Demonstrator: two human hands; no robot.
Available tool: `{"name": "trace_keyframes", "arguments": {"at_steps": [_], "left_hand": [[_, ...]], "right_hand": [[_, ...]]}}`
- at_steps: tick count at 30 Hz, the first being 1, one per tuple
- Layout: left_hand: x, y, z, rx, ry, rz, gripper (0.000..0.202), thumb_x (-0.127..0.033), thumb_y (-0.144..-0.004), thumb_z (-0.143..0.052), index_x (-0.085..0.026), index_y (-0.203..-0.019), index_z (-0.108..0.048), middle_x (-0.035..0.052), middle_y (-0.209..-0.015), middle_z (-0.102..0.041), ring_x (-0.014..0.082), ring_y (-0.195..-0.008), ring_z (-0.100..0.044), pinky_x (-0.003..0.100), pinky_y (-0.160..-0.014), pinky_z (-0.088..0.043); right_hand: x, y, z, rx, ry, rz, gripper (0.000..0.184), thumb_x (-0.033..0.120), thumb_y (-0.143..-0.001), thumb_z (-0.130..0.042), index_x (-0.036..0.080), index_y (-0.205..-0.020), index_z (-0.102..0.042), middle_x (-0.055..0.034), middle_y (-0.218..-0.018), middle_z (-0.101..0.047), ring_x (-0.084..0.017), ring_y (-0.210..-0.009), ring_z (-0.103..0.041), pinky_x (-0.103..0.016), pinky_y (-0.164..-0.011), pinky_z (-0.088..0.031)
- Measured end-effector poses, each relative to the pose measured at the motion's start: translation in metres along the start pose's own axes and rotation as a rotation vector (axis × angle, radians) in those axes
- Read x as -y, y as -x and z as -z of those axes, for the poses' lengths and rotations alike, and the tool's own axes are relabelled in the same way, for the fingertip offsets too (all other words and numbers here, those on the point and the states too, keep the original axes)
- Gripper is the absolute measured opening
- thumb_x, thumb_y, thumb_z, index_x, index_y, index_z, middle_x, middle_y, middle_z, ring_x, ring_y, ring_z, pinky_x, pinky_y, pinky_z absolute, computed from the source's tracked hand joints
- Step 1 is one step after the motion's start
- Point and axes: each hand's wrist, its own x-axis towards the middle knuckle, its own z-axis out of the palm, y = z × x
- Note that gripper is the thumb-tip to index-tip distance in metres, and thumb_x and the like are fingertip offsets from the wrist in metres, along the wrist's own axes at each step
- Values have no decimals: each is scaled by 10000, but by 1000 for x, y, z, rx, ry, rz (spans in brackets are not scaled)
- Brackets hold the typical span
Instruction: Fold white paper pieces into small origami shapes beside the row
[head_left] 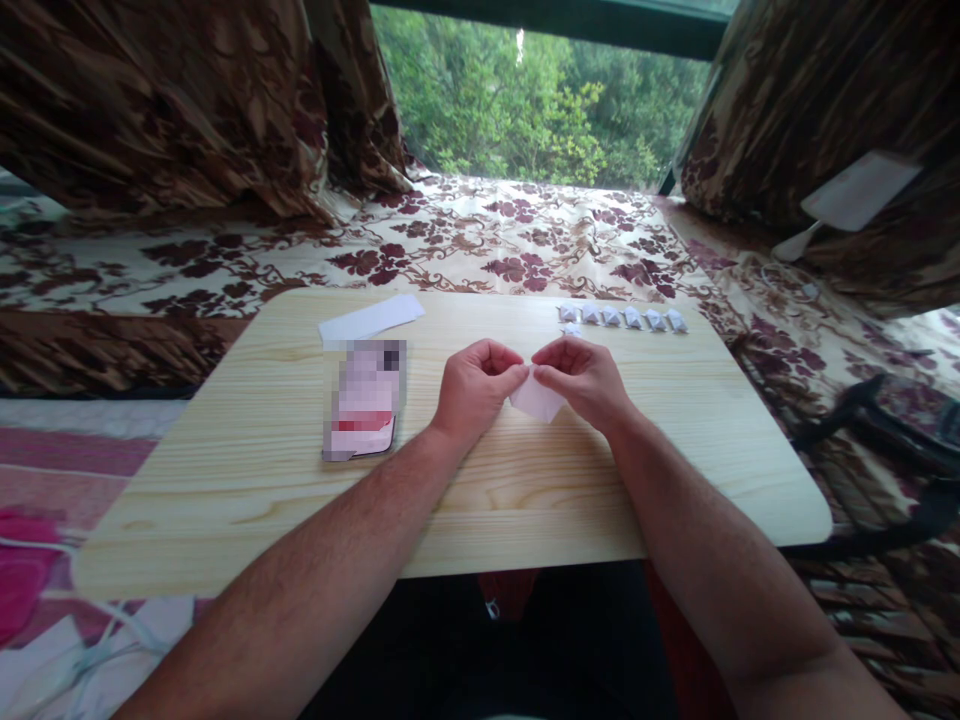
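Between my two hands, just above the middle of the table, is a small piece of folded white paper (537, 400). My left hand (480, 385) pinches its upper left edge with thumb and fingertips. On the other side, my right hand (585, 380) pinches the upper right edge the same way. The fingertips of both hands nearly meet, and they hide the top of the paper. Behind my right hand, several small folded white paper pieces (611, 316) stand in a row, with one more (571, 330) in front of the row, partly covered by my hand.
A stack of white paper strips (371, 318) lies at the table's back left. In front of it is a phone (364, 400), partly pixelated. The wooden table (247, 480) borders a flower-patterned cloth (517, 240) below the window. A dark chair-like object (885, 430) stands at the right.
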Motion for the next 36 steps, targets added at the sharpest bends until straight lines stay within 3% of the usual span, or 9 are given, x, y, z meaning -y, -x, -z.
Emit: {"name": "trace_keyframes", "arguments": {"at_steps": [7,36], "left_hand": [[-1,3,0,7,-95,-66,202,-334,-712,-756,-160,-782,-680,6,-692,-650,111,-608,-545,235,-565,-422],[1,1,-1,-2,-56,-43,208,-314,-687,-779,-145,-770,-691,8,-669,-648,112,-586,-554,233,-553,-428]], "right_hand": [[1,1,1,3,95,-56,202,342,-706,-758,157,-716,-678,3,-619,-637,-106,-529,-516,-237,-486,-374],[1,1,1,2,61,-53,178,305,-703,-738,146,-703,-658,12,-599,-617,-95,-509,-499,-224,-463,-353]]}}
